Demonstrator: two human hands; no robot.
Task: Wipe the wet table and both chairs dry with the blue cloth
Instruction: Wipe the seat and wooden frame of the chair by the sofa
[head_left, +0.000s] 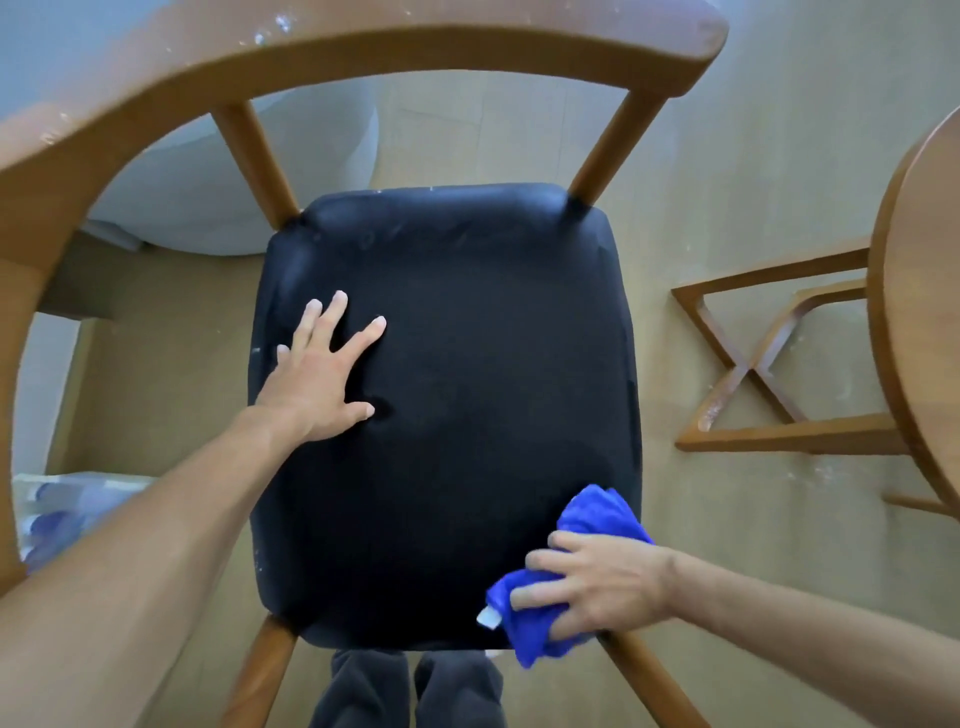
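A wooden chair (363, 47) with a curved backrest and a black padded seat (467, 364) fills the middle of the view. My left hand (322, 374) lies flat on the seat's left side with the fingers spread. My right hand (592, 582) grips the bunched blue cloth (597, 514) and presses it onto the seat's near right corner. A white tag sticks out of the cloth at its lower left. The round wooden table (919, 312) shows only as an edge at the far right.
The table's crossed wooden base (748, 374) stands on the beige floor to the right of the chair. A pale rounded object (208, 197) sits behind the chair at upper left. A patterned white and blue item (57, 509) lies at the left edge. My dark trouser legs (405, 691) are below the seat.
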